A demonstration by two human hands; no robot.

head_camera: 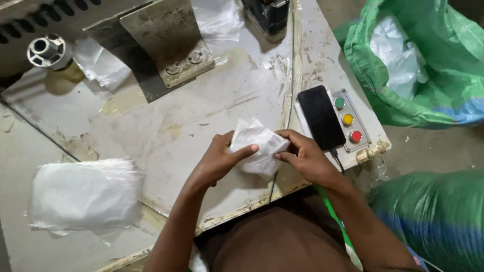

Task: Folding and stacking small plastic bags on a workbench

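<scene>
Two bare hands meet over a worn, stained pale surface, and much around them is cut off or hard to read. At far left a flat stack of clear plastic bags lies on the surface, its layers too filmy to count. Above it, a metal spool stands near the top edge, with loose clear film beside it whose outline blurs into the surface. A bolted metal bracket rises next, its upper part cropped by the frame. The left hand is closed on the near left edge of a small folded white plastic bag, thumb on top; the right hand pinches the bag's right edge, its fingertips partly hidden behind the folds. The bag is held just above the surface near its front edge, and what it holds, if anything, cannot be made out. A dark device at the top is only partly in view. Right of the hands a black phone lies beside a control box with green, yellow and red buttons. At far right an open green woven sack on the floor holds crumpled white plastic; a second green sack below is closed over, its contents unseen.
</scene>
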